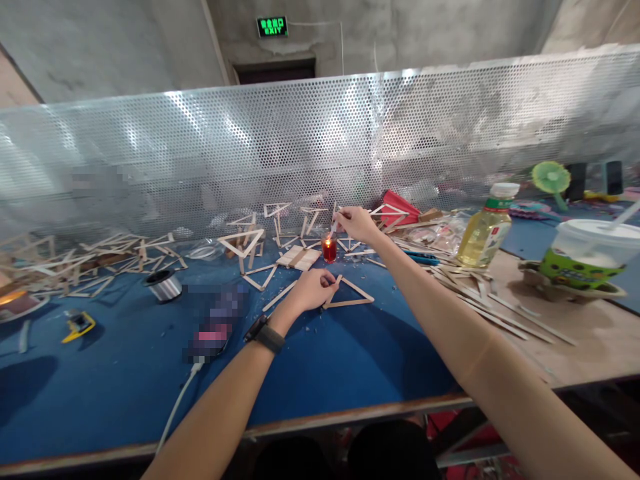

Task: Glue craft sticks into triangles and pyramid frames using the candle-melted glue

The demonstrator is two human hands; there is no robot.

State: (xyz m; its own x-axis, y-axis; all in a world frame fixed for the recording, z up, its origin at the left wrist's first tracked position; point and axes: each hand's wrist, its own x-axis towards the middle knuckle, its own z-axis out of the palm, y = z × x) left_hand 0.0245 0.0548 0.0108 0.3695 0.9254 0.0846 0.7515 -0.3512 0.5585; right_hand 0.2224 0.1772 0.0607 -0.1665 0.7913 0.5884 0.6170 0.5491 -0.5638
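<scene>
My right hand (354, 223) is closed in a pinch on a thin white stick (333, 230), whose lower end hangs just over a small red candle (329, 250). My left hand (313, 290), a dark band on its wrist, rests curled on the blue table top (125, 373) and presses on one corner of a triangle of wooden sticks (353, 297). A small raft of sticks laid side by side (299, 257) lies just left of the candle.
Several stick triangles and frames (243, 241) litter the back of the table below a perforated metal screen (310, 147). At right stand a bottle of yellow liquid (484, 230), a lidded cup (590, 253) and loose sticks (480, 290). At left are a metal tin (163, 285) and a yellow tool (77, 325).
</scene>
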